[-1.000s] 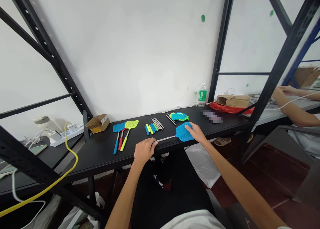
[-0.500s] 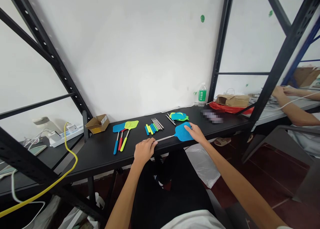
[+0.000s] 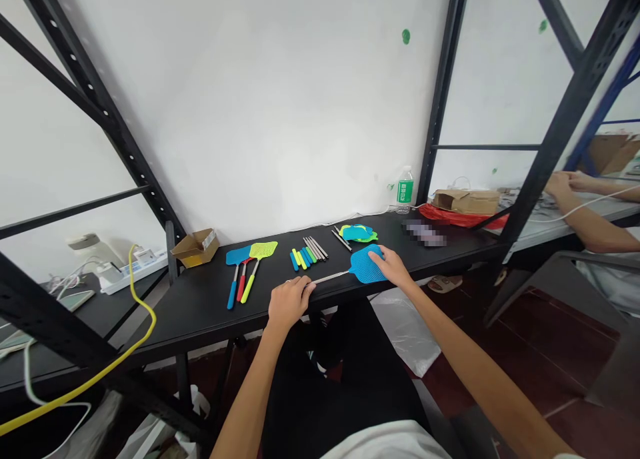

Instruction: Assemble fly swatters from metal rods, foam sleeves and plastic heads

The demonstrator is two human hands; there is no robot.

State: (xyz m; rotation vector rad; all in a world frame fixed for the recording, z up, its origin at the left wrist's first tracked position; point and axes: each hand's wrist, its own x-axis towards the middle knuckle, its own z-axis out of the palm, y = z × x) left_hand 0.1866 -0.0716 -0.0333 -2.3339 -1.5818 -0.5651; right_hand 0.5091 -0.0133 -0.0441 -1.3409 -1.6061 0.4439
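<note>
A blue fly swatter (image 3: 367, 265) lies level over the front edge of the black table, its mesh head to the right and its metal rod to the left. My right hand (image 3: 390, 265) pinches the far side of the head. My left hand (image 3: 290, 299) is closed around the rod's left end, so that end is hidden. Beyond my hands sit several coloured handle grips (image 3: 303, 257) in blue, yellow and green, beside several bare metal rods (image 3: 316, 248). Loose swatter heads (image 3: 358, 233) in blue and yellow-green are piled farther back.
Three assembled fly swatters (image 3: 245, 275) lie at left, near an open cardboard box (image 3: 196, 247). A water bottle (image 3: 405, 191) stands by the wall. A yellow cable (image 3: 145, 305) hangs at left. Black shelf posts (image 3: 555, 122) frame the table (image 3: 200, 319). Another person's arms (image 3: 585, 202) show at right.
</note>
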